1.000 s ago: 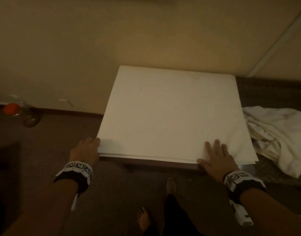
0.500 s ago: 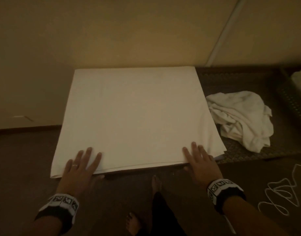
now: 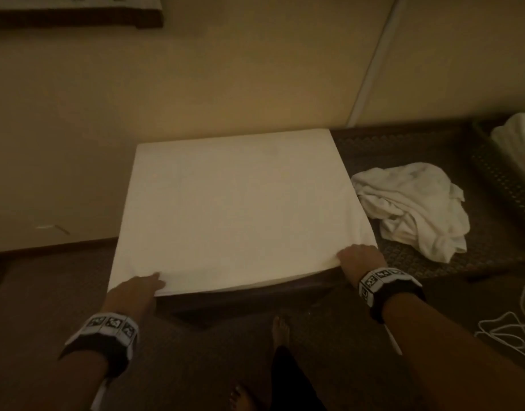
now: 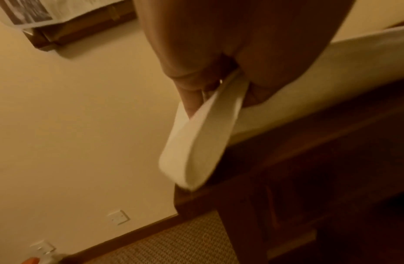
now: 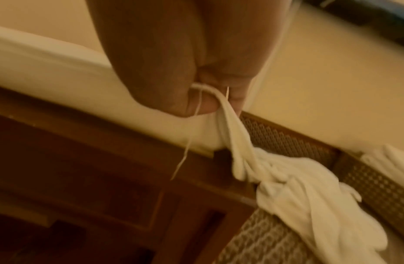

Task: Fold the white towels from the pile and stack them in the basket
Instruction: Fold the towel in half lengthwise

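Note:
A white towel (image 3: pixel 234 209) lies spread flat over a dark wooden table (image 3: pixel 255 287) against the wall. My left hand (image 3: pixel 145 284) pinches its near-left corner; in the left wrist view the corner (image 4: pixel 203 135) loops down from the fingers (image 4: pixel 189 100). My right hand (image 3: pixel 356 256) pinches the near-right corner, with the cloth (image 5: pixel 228 125) bunched between thumb and fingers. A crumpled pile of white towels (image 3: pixel 409 206) lies just right of the spread towel. The dark woven basket (image 3: pixel 504 185) at the far right holds folded white towels (image 3: pixel 516 143).
The wall stands directly behind the table. A woven surface (image 3: pixel 403 149) carries the pile and basket. A white cord (image 3: pixel 510 330) lies on the carpet at the right. My bare feet (image 3: pixel 280 324) are below the table edge. A framed picture (image 3: pixel 77 13) hangs upper left.
Both hands lay flat on the towel's near edge; now each has slid outward and pinches a near corner. The head view has swung right, which brings the basket into sight.

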Tool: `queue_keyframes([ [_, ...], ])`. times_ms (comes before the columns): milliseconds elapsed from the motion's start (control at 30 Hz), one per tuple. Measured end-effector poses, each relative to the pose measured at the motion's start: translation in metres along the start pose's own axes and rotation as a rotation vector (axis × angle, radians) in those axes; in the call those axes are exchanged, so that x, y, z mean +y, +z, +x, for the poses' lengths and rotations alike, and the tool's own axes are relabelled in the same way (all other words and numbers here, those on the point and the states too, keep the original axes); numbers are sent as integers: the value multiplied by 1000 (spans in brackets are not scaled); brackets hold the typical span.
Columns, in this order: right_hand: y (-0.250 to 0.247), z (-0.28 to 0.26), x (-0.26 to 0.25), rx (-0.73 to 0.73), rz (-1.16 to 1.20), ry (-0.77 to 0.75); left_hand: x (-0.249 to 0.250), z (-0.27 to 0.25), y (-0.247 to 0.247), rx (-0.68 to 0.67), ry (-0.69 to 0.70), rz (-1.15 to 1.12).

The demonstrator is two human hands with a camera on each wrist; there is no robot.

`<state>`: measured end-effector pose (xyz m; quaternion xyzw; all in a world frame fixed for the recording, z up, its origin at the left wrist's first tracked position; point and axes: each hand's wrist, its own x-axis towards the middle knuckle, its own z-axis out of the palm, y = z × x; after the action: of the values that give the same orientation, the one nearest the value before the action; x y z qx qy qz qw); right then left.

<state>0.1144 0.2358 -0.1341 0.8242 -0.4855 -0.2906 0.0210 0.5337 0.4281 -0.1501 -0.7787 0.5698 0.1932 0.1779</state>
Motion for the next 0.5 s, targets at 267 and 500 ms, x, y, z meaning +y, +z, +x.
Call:
queue_keyframes([
  [267, -8, -10, 8, -181, 135, 10, -17, 5, -31, -293, -15, 33],
  [500, -44, 24, 30, -100, 166, 53, -26, 30, -77, -214, -49, -74],
])
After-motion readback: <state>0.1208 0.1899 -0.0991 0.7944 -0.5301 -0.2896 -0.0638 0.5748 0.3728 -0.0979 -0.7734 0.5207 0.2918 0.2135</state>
